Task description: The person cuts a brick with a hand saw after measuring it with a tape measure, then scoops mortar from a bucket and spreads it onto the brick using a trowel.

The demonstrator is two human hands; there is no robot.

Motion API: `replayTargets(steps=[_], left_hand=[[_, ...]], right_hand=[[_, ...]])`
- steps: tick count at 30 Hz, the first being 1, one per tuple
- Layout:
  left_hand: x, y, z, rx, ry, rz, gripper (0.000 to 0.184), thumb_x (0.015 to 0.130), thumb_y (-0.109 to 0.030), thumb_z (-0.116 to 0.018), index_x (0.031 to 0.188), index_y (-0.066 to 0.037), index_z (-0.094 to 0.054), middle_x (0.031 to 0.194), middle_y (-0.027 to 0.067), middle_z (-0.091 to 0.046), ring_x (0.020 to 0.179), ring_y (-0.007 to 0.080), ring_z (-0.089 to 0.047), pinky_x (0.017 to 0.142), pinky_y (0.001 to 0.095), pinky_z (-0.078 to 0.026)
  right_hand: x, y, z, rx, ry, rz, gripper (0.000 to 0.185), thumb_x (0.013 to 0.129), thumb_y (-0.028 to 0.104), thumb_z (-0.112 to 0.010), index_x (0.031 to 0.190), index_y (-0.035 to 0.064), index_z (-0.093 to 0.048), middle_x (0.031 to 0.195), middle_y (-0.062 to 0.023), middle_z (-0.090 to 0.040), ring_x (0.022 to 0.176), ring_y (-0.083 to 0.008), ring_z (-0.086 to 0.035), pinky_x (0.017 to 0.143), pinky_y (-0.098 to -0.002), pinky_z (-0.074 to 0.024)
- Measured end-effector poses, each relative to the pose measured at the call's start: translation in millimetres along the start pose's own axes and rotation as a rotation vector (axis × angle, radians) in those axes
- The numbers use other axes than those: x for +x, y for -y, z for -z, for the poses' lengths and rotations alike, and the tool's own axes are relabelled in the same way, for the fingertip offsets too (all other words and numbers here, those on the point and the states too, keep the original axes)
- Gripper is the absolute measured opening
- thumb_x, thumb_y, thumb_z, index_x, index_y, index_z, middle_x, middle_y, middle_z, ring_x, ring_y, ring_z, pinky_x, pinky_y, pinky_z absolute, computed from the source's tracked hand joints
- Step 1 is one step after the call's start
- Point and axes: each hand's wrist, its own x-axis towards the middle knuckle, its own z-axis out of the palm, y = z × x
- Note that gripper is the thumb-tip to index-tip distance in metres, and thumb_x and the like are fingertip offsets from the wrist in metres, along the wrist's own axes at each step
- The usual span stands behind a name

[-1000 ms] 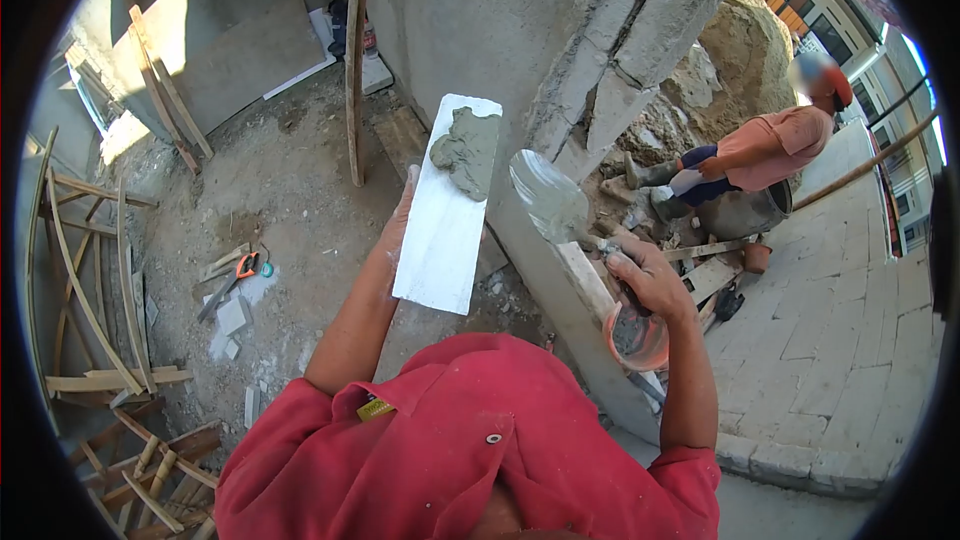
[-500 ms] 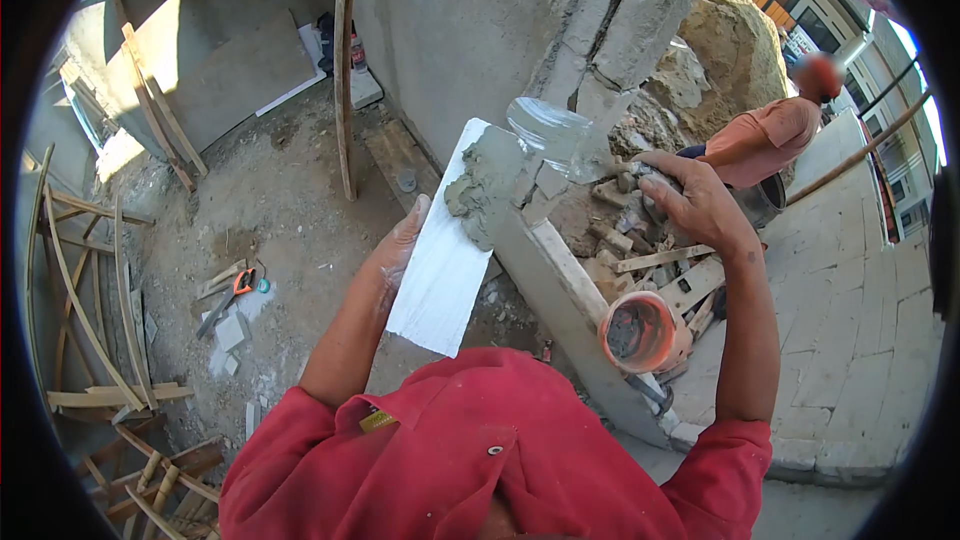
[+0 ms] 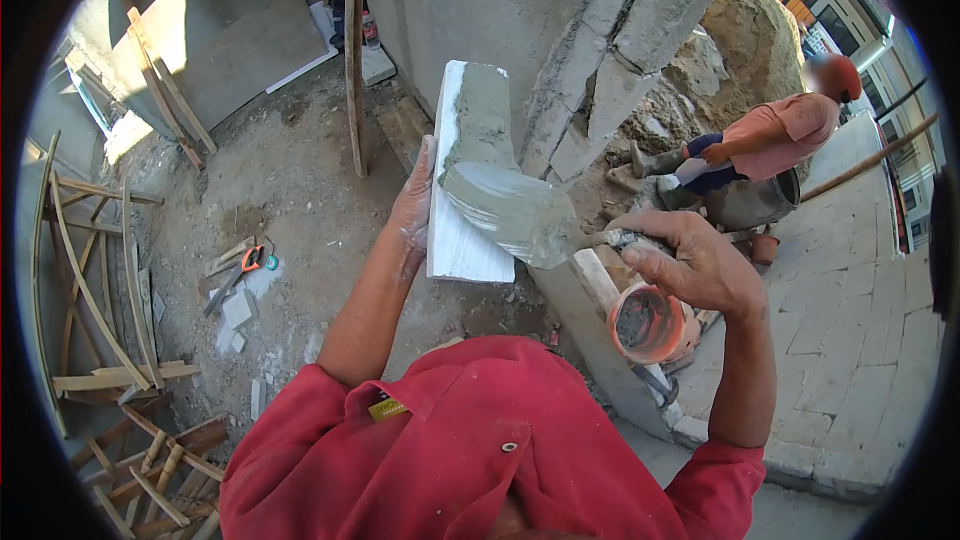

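Note:
A white block (image 3: 468, 248) rests in my left hand (image 3: 412, 202), whose fingers go behind its left edge. Grey mortar (image 3: 484, 120) covers the upper part of the block's face. My right hand (image 3: 695, 255) is closed round the handle of a trowel (image 3: 515, 208). The trowel's mortar-smeared blade lies across the middle of the block, over the lower end of the mortar. Below my right hand, an orange bucket (image 3: 655, 325) with grey mortar inside stands on the low wall.
A person (image 3: 785, 135) in a pink shirt is at the right, near a dark tub (image 3: 755, 202). A cracked wall (image 3: 590, 70) rises ahead. At the left are a saw (image 3: 232, 285) and wooden planks (image 3: 105, 380). A wooden pole (image 3: 355, 60) stands upright.
The trowel has moved down and left across the block, and the mortar is spread flatter over its upper part. The block is more upright. The person at the right has changed posture.

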Motion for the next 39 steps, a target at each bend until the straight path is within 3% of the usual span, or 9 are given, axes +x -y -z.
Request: replayTargets(steps=[3,10,12,14,20,22,26,31,39], left_hand=[[6,-2,0,-0.072,0.009,-0.032,0.091,0.092,-0.071,-0.060,0.152,-0.005,-0.043,0.141,0.0177,-0.058,0.125,0.0312,-0.061,0.104,0.0460,-0.052],[22,-2,42,-0.137,0.088,0.039,0.093,0.091,-0.074,-0.057,0.154,-0.007,-0.041,0.143,0.0168,-0.057,0.124,0.0298,-0.062,0.101,0.0450,-0.056],[24,-2,47,-0.150,0.116,0.064,0.093,0.090,-0.076,-0.056,0.152,-0.007,-0.044,0.141,0.0169,-0.059,0.121,0.0287,-0.064,0.098,0.0429,-0.058],[26,-4,37,-0.197,0.134,0.115,0.094,0.091,-0.082,-0.041,0.137,-0.001,-0.053,0.113,0.0252,-0.067,0.091,0.0422,-0.071,0.073,0.0522,-0.063],[23,-3,8,-0.018,0.043,-0.011,0.087,0.089,-0.076,-0.058,0.137,-0.004,-0.053,0.116,0.0214,-0.066,0.094,0.0375,-0.071,0.079,0.0535,-0.063],[31,-5,10,-0.064,0.041,-0.051,0.097,0.089,-0.077,-0.056,0.155,-0.008,-0.039,0.146,0.0167,-0.054,0.127,0.0300,-0.059,0.104,0.0460,-0.053],[27,-15,5,0.009,-0.019,-0.175,0.093,0.091,-0.072,-0.059,0.155,-0.008,-0.038,0.144,0.0169,-0.054,0.127,0.0305,-0.059,0.105,0.0451,-0.052],[49,-10,49,-0.015,-0.140,-0.266,0.075,0.095,-0.057,-0.067,0.143,-0.002,-0.052,0.121,0.0114,-0.065,0.106,0.0210,-0.066,0.090,0.0375,-0.056],[44,1,32,0.148,-0.180,-0.411,0.068,0.096,-0.049,-0.069,0.142,-0.002,-0.049,0.122,0.0115,-0.065,0.100,0.0212,-0.068,0.086,0.0376,-0.058]], right_hand=[[-6,8,-13,-0.052,-0.020,0.001,0.042,0.093,0.032,-0.067,0.122,0.0014,-0.068,0.110,-0.0236,-0.071,0.102,-0.0426,-0.066,0.092,-0.0438,-0.0506],[-33,-9,0,-0.023,0.097,-0.048,0.043,0.094,0.035,-0.066,0.122,0.0015,-0.068,0.110,-0.0213,-0.072,0.103,-0.0365,-0.068,0.092,-0.0430,-0.0506],[-26,-23,2,0.254,0.025,-0.014,0.050,0.097,0.043,-0.061,0.121,0.0004,-0.068,0.099,-0.0142,-0.072,0.095,-0.0303,-0.070,0.087,-0.0412,-0.0525],[-8,-45,-7,0.401,-0.009,-0.056,0.058,0.100,0.052,-0.054,0.120,-0.0004,-0.067,0.080,-0.0073,-0.066,0.072,-0.0201,-0.065,0.070,-0.0339,-0.0528],[39,-59,-37,0.971,-0.024,-0.112,0.054,0.105,0.051,-0.046,0.119,0.0008,-0.063,0.064,-0.0018,-0.054,0.046,-0.0081,-0.049,0.044,-0.0236,-0.0388],[30,-52,-35,0.851,0.098,-0.128,0.051,0.106,0.047,-0.046,0.119,0.0007,-0.063,0.064,-0.0012,-0.055,0.048,-0.0090,-0.050,0.045,-0.0239,-0.0398],[14,-30,-20,0.292,0.039,-0.072,0.047,0.104,0.043,-0.052,0.117,0.0000,-0.066,0.067,-0.0040,-0.057,0.055,-0.0097,-0.055,0.056,-0.0286,-0.0451],[-25,-29,-9,-0.167,-0.073,0.005,0.037,0.095,0.032,-0.065,0.118,0.0039,-0.068,0.093,-0.0210,-0.071,0.086,-0.0475,-0.065,0.075,-0.0505,-0.0494],[10,5,-29,-0.477,-0.326,-0.013,0.037,0.094,0.035,-0.067,0.119,0.0076,-0.065,0.099,-0.0200,-0.071,0.087,-0.0447,-0.067,0.076,-0.0512,-0.0501]])
